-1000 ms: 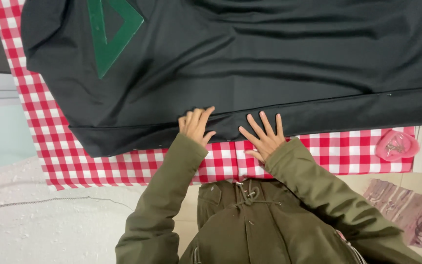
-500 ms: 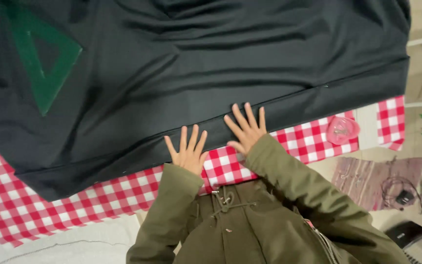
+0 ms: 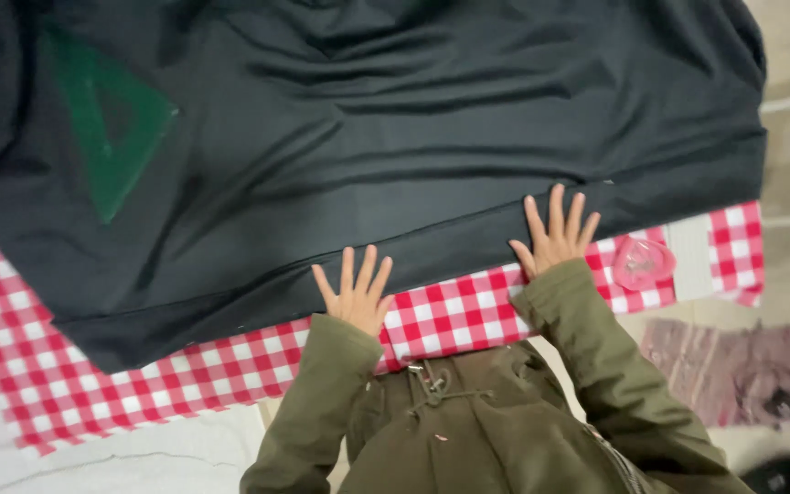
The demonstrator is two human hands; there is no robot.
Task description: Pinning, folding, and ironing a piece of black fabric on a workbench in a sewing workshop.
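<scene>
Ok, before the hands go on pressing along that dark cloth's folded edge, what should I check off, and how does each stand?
1. Left hand flat on the dark fabric hem, fingers spread: ok.
2. Right hand flat on the same hem: ok.
3. Fabric smooth: not ok, wrinkles run across the upper middle.
4. Green triangle ruler away from both hands: ok.
5. Pink translucent piece off the fabric, on the checked cloth near the right hand: ok.
6. Hem evenly folded along its length: cannot tell.
</scene>
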